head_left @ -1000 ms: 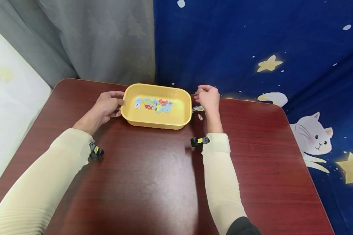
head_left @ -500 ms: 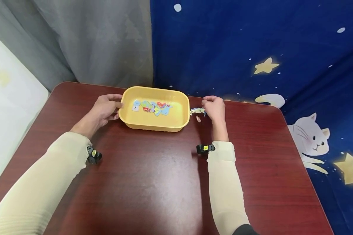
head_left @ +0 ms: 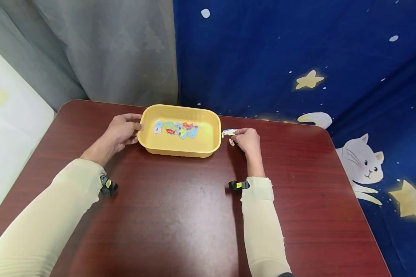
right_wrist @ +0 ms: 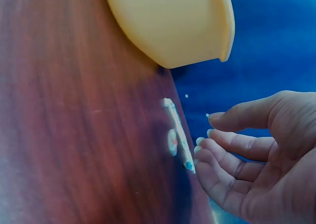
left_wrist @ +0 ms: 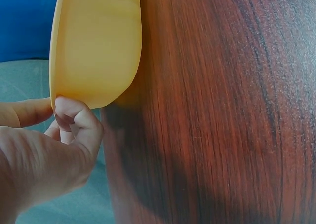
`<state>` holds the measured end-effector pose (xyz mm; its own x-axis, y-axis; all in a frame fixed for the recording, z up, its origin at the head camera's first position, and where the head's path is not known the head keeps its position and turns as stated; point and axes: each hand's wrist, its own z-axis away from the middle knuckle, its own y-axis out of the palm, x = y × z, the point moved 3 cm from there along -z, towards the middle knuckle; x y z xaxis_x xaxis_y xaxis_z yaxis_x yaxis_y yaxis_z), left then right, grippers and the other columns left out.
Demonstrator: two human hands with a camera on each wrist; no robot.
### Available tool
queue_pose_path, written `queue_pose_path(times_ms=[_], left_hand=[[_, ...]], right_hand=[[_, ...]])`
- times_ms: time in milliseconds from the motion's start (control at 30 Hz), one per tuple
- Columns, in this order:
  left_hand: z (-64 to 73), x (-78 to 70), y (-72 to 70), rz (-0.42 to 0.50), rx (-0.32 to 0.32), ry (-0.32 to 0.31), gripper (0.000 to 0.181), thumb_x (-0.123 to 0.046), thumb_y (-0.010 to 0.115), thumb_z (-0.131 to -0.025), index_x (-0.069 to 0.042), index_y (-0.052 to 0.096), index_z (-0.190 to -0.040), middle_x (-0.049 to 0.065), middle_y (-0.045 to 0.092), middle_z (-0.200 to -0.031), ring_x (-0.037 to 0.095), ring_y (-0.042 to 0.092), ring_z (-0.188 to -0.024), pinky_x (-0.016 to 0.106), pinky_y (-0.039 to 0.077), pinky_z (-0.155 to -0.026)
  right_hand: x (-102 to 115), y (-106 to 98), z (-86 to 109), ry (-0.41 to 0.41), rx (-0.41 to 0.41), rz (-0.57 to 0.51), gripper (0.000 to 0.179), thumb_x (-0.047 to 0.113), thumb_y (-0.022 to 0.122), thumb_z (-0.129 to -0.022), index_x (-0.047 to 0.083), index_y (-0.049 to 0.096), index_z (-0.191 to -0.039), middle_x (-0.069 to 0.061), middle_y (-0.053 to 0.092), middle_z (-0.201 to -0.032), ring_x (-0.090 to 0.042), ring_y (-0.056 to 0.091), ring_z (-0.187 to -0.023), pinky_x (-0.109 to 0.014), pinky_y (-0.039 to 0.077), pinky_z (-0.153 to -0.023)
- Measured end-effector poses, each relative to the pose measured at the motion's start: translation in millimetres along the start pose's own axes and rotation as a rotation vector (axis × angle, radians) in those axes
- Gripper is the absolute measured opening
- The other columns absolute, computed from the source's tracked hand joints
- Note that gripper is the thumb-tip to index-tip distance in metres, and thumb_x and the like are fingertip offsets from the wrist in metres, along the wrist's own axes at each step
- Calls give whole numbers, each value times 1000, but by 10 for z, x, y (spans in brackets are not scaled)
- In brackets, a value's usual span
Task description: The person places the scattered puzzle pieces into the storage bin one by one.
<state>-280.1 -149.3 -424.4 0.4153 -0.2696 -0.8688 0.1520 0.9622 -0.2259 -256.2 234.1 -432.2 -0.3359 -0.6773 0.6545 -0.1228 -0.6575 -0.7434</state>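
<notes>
The dark red bench [head_left: 173, 231] spreads under everything, and the yellow tub [head_left: 180, 153] stands near its far edge. My left hand [head_left: 119, 132] pinches the tub's left end between thumb and fingers. My right hand [head_left: 248, 140] grasps nothing; its thumb and fingertips curve loosely, apart from each other, beyond the tub's right end. A cluster of colourful flat pieces [head_left: 183, 133] lies on the tub floor. Outside the tub, on the bench, lies a patterned strip [right_wrist: 178, 130], just left of my right hand, which is the nearer one. Its long axis runs from near the tub's right end towards my right fingertips (whether one touches it, I cannot tell). Beside the strip, on my side, lies a small oval piece [right_wrist: 172, 142]. In the head view my fingers cover the strip's right end; the right wrist view shows more of its length, plus the gap under my thumb. Only the head view shows the tub's contents.
</notes>
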Motion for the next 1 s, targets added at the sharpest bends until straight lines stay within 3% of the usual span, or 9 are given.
queue_pose_path(times_ms=[100,267,800,1000], left_hand=[[6,-6,5,-4,1,0,49,-16,50,-99,-12,40,-147,12,51,-106,11,55,-64,22,52,-59],[22,-11,2,-10,0,-1,50,-16,50,-99,-12,39,-147,13,50,-107,11,54,-63,23,52,-59],[13,5,22,-29,0,3,50,-15,50,-99,-11,39,-148,15,51,-111,12,57,-66,23,54,-61],[-11,12,9,-20,-3,14,50,-13,51,-98,-10,40,-146,10,55,-99,10,56,-63,23,53,-58]], right_hand=[[-17,40,13,-6,17,34,20,18,73,-80,7,76,-96,-11,71,-104,-33,59,-102,-43,47,-91],[-31,108,42,-28,15,68,22,18,74,-79,7,77,-98,-10,72,-104,-33,61,-103,-43,48,-91],[-50,228,107,-53,-104,189,12,18,69,-85,9,77,-88,-10,73,-97,-36,63,-103,-46,50,-89],[-30,218,95,-41,-97,197,14,18,68,-85,8,74,-75,-11,72,-90,-37,64,-100,-46,51,-87]])
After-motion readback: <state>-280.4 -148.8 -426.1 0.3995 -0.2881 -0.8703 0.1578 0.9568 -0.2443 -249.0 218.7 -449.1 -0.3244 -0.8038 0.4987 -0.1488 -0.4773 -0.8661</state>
